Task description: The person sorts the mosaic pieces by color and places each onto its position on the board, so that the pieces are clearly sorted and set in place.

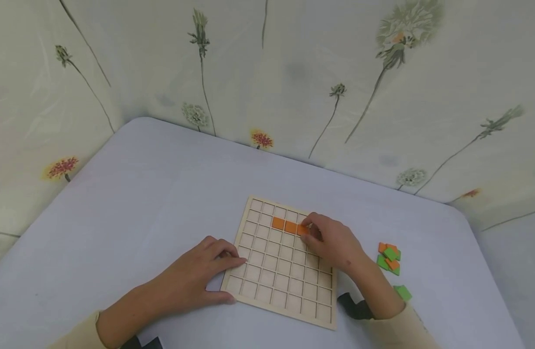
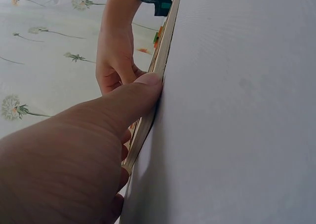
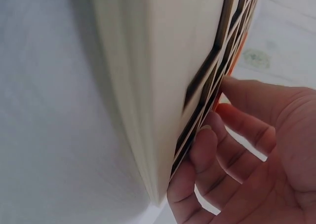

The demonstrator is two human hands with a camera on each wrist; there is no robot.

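Observation:
A light wooden grid board with square cells lies on the table. Two orange square tiles sit side by side in its second row from the far edge. My right hand pinches a third orange tile at the cell just right of them. In the right wrist view, thumb and fingers meet at a sliver of orange over the grid. With thumb and index finger, my left hand touches the board's left edge near its close corner. The left wrist view shows the thumb against the board's side.
To the right of the board lies a small pile of orange and green tiles, with green tiles closer to me. A black strap is at my right wrist. Floral fabric rises behind the pale table.

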